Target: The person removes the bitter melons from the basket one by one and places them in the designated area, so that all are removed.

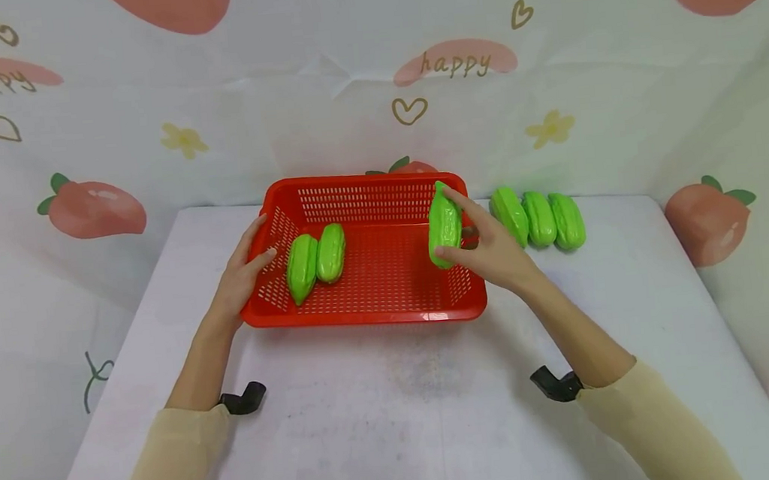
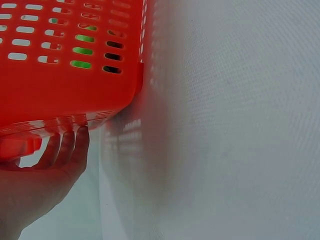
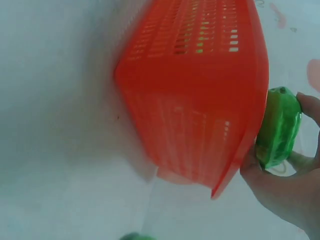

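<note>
A red plastic basket (image 1: 390, 316) with slotted walls stands on the table. At its left end my left hand (image 1: 235, 282) holds the rim, thumb over the top; in the left wrist view the fingers (image 2: 75, 150) lie against the outside wall. My right hand (image 1: 494, 250) pinches a glossy green star fruit (image 1: 445, 228) between thumb and fingers, above the basket's right end. The right wrist view shows this star fruit (image 3: 279, 127) beside the rim, in the hand's grip. Two more star fruits (image 1: 301, 267) lie side by side in the basket's left part.
Three green star fruits (image 1: 540, 219) lie in a row on the white table (image 1: 399, 420), right of the basket. A printed cloth (image 1: 337, 63) with peaches and hearts hangs behind the table. Black curved pieces (image 1: 244, 399) show at both wrists.
</note>
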{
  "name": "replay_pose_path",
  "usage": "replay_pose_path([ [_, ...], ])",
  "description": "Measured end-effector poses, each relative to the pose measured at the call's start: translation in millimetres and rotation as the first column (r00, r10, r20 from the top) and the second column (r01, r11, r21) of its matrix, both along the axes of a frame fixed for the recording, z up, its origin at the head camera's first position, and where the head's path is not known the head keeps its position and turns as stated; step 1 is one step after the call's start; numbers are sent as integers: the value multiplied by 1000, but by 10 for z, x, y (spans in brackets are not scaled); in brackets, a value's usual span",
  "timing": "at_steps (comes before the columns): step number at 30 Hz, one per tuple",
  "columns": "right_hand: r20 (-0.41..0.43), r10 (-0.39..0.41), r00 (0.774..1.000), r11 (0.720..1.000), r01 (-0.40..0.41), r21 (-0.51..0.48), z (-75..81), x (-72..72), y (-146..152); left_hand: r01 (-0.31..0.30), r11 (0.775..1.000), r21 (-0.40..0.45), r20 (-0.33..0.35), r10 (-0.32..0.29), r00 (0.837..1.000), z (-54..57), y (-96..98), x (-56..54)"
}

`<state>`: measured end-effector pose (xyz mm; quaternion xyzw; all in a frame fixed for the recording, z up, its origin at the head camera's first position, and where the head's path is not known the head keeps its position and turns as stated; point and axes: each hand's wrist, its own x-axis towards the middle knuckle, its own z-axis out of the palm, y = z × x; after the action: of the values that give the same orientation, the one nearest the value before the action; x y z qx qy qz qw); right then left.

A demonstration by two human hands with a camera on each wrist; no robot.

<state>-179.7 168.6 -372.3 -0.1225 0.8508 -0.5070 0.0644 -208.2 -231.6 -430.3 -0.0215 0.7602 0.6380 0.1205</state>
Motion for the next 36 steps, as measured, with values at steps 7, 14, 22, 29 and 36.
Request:
replay_pose_path([
  [7, -10, -29, 1000, 999, 29, 30, -20, 14, 186, 1, 1000, -27, 13, 0, 1000, 19, 7, -3],
  [14, -55, -20, 998, 1000, 20, -4, -17, 63, 372, 7, 1000, -28, 5, -7, 1000, 43, 9, -12],
  [22, -13, -62, 998, 998, 62, 18, -87, 171, 537, 6, 1000, -13, 12, -6, 1000, 12, -20, 15],
  [29, -8, -60, 998, 998, 60, 10, -197, 287, 656, 20, 1000, 10, 15, -20, 1000, 1, -23, 36],
  [36, -41, -58, 997, 998, 59, 24, -217, 338, 777, 12, 1000, 12, 8, -12, 1000, 9, -11, 9],
])
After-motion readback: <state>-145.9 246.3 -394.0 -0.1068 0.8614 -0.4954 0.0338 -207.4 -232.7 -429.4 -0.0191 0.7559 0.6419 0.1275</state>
